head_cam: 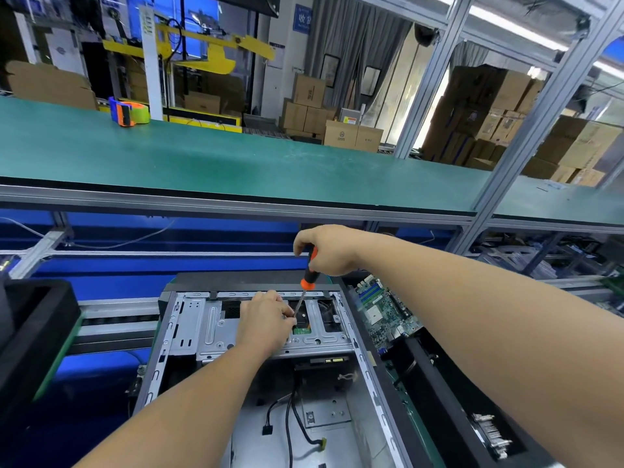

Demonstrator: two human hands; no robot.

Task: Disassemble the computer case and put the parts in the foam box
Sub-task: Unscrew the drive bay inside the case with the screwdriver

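Now the right hand (pixel 329 249) clenches the screwdriver (pixel 308 276) handle; the left hand (pixel 266 320) pinches its shaft at the drive cage (pixel 216 327). Best keep the tip upright, seated at 12 o'clock of the computer case (pixel 256 366).

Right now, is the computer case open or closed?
Open. The computer case has no side panel; its metal drive bracket, loose cables and bare floor show from above.
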